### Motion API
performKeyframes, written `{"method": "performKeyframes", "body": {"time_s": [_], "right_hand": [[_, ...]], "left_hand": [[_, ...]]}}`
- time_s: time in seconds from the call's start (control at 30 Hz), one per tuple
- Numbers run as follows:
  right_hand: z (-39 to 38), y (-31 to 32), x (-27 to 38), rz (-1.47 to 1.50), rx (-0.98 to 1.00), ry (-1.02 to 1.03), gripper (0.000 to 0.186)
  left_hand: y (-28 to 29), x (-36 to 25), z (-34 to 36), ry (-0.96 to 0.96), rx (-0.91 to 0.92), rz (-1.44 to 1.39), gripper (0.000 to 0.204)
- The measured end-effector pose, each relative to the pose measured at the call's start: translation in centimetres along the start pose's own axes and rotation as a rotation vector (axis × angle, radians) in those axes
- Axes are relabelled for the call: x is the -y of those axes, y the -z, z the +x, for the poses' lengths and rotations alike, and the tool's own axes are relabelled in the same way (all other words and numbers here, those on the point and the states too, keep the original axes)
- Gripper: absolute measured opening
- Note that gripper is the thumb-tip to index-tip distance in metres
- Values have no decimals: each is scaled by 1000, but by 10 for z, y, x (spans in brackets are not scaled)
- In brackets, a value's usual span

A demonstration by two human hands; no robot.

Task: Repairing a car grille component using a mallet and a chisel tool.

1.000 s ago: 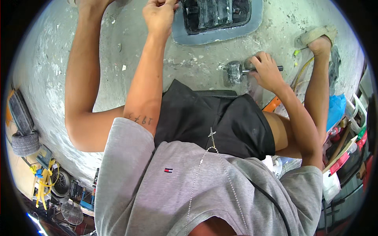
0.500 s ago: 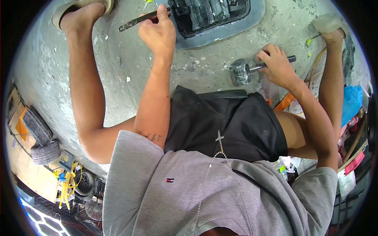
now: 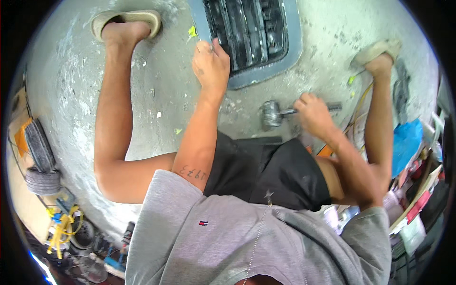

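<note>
left hand [image 3: 211,64] fisted at left edge of grille panel [image 3: 256,38], maybe gripping a thin tool, cannot tell | panel lies just ahead, between feet | hammer [image 3: 278,113] long axis left-right, head left | right hand [image 3: 313,114] wrapped on handle, nearer hammer | no containers near hands
</note>
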State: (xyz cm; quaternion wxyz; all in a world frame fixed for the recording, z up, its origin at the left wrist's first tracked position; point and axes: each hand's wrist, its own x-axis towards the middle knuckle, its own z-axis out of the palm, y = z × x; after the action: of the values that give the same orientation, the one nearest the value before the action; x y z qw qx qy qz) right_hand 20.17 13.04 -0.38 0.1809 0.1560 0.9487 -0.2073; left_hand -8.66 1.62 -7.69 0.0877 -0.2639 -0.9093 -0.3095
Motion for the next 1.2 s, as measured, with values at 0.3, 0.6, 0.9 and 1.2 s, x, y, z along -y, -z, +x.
{"method": "performKeyframes", "body": {"time_s": [0.3, 0.6, 0.9, 1.2], "right_hand": [[1, 106, 169, 887, -936, 25, 23], [53, 50, 177, 781, -703, -275, 23], [46, 49, 171, 1055, -1052, 188, 43], [43, 63, 164, 999, -1104, 49, 33]], "left_hand": [[4, -15, -3, 168, 4, -1, 17], [5, -22, -8, 130, 71, -165, 15], [-4, -19, -11, 4, -53, -85, 19], [-6, -12, -10, 6, -62, -43, 21]]}}
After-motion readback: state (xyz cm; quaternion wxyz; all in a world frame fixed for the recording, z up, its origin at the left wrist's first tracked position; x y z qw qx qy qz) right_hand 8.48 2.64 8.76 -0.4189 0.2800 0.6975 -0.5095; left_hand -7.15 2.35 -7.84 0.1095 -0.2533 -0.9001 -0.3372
